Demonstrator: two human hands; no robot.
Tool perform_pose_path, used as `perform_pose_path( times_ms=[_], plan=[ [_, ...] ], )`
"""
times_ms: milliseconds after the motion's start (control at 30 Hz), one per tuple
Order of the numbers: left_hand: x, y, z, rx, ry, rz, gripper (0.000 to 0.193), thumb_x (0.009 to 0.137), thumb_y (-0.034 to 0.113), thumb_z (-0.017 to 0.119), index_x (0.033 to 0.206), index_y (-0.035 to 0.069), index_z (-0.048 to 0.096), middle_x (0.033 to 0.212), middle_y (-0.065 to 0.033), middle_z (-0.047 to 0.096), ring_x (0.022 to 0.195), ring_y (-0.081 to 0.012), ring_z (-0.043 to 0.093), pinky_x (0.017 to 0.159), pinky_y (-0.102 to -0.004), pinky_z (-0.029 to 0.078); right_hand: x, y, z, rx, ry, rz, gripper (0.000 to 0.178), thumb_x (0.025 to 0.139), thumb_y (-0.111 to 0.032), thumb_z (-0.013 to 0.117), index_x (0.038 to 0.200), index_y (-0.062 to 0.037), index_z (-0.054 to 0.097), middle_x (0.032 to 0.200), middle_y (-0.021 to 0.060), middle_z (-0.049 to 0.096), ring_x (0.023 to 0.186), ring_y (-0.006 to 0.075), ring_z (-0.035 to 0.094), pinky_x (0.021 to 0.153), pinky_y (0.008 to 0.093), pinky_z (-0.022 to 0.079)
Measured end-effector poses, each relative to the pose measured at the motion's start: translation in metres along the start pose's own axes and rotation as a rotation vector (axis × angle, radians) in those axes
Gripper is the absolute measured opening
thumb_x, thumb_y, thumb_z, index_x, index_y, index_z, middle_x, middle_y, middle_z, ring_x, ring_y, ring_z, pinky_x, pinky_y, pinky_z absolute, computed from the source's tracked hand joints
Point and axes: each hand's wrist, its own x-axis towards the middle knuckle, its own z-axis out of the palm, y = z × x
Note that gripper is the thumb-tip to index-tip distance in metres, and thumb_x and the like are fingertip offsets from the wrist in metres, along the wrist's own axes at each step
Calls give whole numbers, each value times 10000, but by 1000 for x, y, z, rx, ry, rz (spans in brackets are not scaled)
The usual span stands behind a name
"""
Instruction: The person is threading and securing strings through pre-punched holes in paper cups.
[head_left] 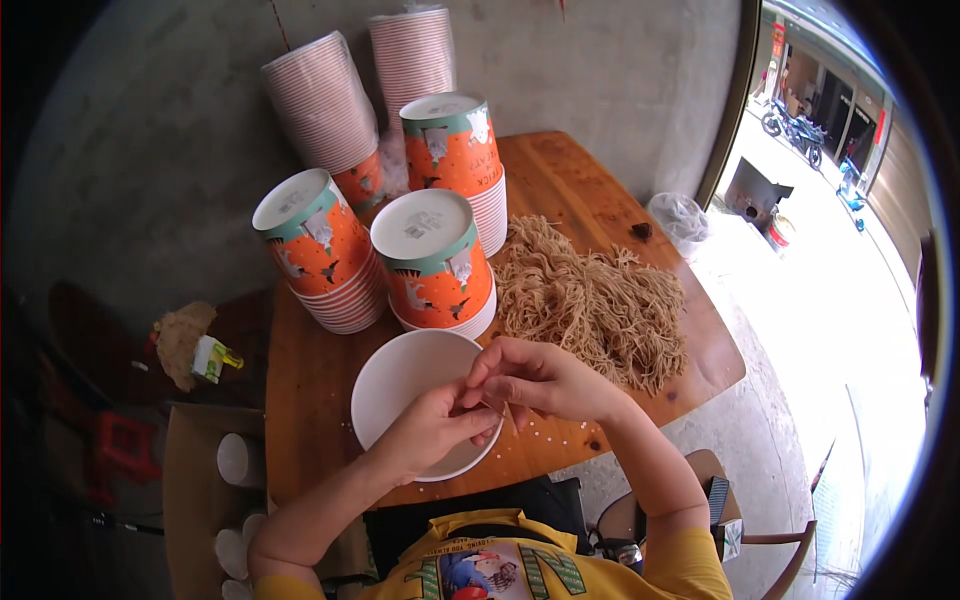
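Over the right side of an open white paper bucket (385, 385), both my hands meet with their fingers bent and pinched together. My left hand (437, 422) is closed in front of the bucket's opening. Beside it, my right hand (550, 380) bends over the bucket's right rim, thumb and fingers drawn in. Whatever thin thing sits between the fingertips is too small and too covered to name. Right of the bucket lies a loose heap of tan cords (590, 300). Small white paper dots (545, 438) are scattered on the wood near my right wrist.
Upside-down stacks of orange buckets with green bands (425, 270) stand behind the white bucket on the wooden table (715, 350). Taller wrapped stacks (320, 105) lean near the wall. A cardboard box (190, 510) holding white cups is at the lower left. A doorway opens at right.
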Motion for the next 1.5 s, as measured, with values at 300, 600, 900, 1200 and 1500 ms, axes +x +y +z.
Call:
perform_pose_path(
  times_ms=[300, 600, 900, 1200, 1500],
  plan=[
    [3, -2, -2, -145, 12, -79, 99, 960, 99, 586, 1020, 22, 602, 859, 4, 581, 749, -61, 521, 707, -212, 448, -14, 37, 8, -5, 263, -219, 154, 939, -150, 639, 1057, -67, 587, 891, -34, 634, 694, 38, 555, 540, 184, 403],
    [3, -3, -4, -123, -4, -74, 149, 978, 154, 571, 1061, 32, 585, 893, 4, 589, 759, -52, 528, 694, -204, 450, -37, 30, 49, -444, 519, -175, 128, 834, -106, 746, 864, -44, 639, 803, 28, 550, 640, 104, 543, 549, 238, 434],
    [2, 2, 2, -277, 125, -175, 167, 968, 121, 548, 1101, 23, 521, 933, -51, 601, 812, -120, 588, 730, -259, 490, -30, 33, 58, -645, 521, -391, 135, 852, -140, 735, 887, -65, 628, 775, 41, 571, 614, 170, 603, 531, 304, 496],
    [-2, 6, 5, -54, 94, -52, 188, 914, -30, 566, 1044, 15, 438, 920, -87, 569, 800, -148, 594, 737, -276, 512, -40, 29, 37, -339, 584, -169, 354, 868, -206, 737, 1125, -44, 556, 798, 32, 574, 636, 107, 548, 567, 270, 464],
    [-4, -3, 7, 166, 79, 167, 281, 919, -75, 530, 1129, 14, 366, 1022, -106, 500, 873, -153, 606, 754, -286, 544, -37, 25, 49, -640, 596, -170, 164, 825, -171, 751, 909, -58, 668, 768, 66, 541, 621, 204, 581, 557, 327, 488]
  ],
)
